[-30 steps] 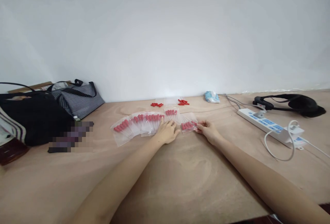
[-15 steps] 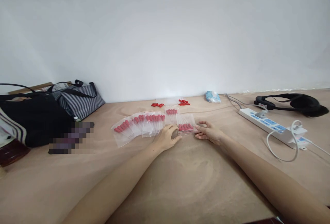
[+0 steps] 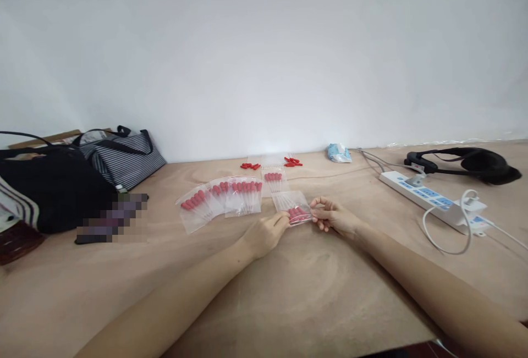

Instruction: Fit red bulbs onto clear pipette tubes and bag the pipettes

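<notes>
Between my hands is a clear zip bag (image 3: pixel 293 202) holding several thin white sticks with red tips, the tips toward me. My left hand (image 3: pixel 267 232) pinches the bag's near left corner. At its near right corner, the thumb and finger of my right hand (image 3: pixel 332 216) are closed on the edge, the other fingers curled. Just beyond lies another filled zip bag (image 3: pixel 275 186). To the left, more filled bags overlap in a fan, among them a tilted bag (image 3: pixel 193 216) and a flatter one (image 3: pixel 243 205).
Loose red-tipped sticks (image 3: pixel 292 161) lie near the wall. A blue packet (image 3: pixel 339 153) stands behind my right hand. On the right are a white power strip (image 3: pixel 429 197) with cables and a black headset (image 3: pixel 462 163). A striped bag (image 3: pixel 127 160) and a black bag (image 3: pixel 58 190) are left.
My left hand has gone from a wider, looser grip to a pinch at the bag's near left corner. The bag has turned and come slightly toward me.
</notes>
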A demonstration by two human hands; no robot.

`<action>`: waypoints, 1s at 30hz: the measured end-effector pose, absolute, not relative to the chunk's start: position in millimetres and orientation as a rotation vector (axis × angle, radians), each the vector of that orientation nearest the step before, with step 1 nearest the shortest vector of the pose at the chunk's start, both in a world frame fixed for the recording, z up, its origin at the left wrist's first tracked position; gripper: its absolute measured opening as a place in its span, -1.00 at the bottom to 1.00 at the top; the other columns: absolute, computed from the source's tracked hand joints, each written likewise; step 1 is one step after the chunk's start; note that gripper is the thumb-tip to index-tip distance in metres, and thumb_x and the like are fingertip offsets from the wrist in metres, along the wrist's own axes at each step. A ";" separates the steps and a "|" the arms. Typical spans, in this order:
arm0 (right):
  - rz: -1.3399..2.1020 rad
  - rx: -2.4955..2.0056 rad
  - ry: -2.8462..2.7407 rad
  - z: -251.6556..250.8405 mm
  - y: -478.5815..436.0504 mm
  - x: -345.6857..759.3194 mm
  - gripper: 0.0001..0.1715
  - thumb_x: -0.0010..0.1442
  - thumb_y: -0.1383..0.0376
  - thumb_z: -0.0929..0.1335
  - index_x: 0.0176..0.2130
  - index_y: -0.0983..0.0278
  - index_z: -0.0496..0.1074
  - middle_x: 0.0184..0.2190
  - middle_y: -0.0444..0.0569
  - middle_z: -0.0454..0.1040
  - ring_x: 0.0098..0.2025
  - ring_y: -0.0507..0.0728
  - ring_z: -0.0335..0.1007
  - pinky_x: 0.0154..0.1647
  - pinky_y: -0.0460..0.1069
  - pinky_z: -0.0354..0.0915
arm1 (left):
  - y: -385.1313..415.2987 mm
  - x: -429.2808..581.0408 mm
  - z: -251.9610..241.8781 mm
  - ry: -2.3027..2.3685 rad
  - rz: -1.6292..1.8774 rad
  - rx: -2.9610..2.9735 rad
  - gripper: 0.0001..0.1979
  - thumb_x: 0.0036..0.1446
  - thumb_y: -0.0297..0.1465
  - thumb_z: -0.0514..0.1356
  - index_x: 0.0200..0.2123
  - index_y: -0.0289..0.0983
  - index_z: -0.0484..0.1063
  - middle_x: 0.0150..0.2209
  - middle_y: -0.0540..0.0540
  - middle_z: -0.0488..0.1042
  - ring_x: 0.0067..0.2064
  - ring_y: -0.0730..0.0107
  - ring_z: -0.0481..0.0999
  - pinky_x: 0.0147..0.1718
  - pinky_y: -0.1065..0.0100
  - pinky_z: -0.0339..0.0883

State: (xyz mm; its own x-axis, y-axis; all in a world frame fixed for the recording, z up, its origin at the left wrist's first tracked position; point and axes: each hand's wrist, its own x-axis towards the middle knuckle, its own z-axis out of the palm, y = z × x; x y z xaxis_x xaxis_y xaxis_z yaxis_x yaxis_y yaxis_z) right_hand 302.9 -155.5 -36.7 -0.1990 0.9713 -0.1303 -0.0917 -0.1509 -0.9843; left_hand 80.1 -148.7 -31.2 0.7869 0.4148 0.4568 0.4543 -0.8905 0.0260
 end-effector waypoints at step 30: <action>-1.003 -0.632 -2.270 -46.3 -149.3 301.9 -0.80 0.17 0.43 0.21 -0.35 0.31 0.40 -0.37 -0.04 0.45 -0.39 -0.01 0.26 -0.48 -0.07 0.07 | -107.2 41.5 -29.2 -0.064 -0.839 -2.362 -0.81 0.16 -0.59 -0.03 -0.31 -0.37 0.38 -0.35 -0.12 0.52 -0.46 0.47 0.51 -0.57 0.48 0.43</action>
